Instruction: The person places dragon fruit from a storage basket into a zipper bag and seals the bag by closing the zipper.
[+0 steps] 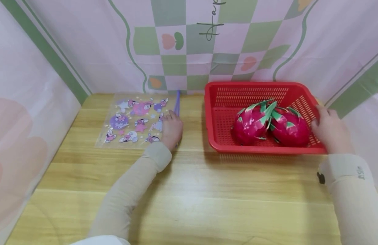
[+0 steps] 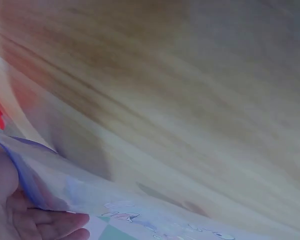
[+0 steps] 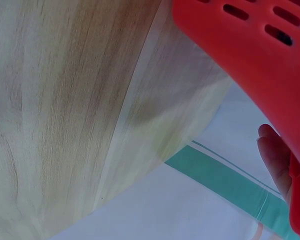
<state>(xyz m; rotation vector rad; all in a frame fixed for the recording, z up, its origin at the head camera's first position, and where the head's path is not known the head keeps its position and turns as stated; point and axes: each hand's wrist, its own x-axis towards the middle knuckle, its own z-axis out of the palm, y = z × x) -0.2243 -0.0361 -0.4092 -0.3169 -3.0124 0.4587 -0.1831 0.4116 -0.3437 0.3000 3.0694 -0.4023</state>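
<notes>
A clear zip bag printed with pink and purple cartoon figures lies flat on the left of the table. My left hand pinches its right side by the purple zip edge; in the left wrist view the bag's film passes between thumb and fingers. To the right stands a red plastic basket with slotted walls. Two dragon fruits, one on the left and one on the right, lie inside it, their green tips meeting. My right hand grips the basket's right rim, fingers beside the outer wall.
The wooden table ends at the back against a checked pink and green curtain. More curtain hangs on the left and right sides. A small dark spot shows at the right sleeve.
</notes>
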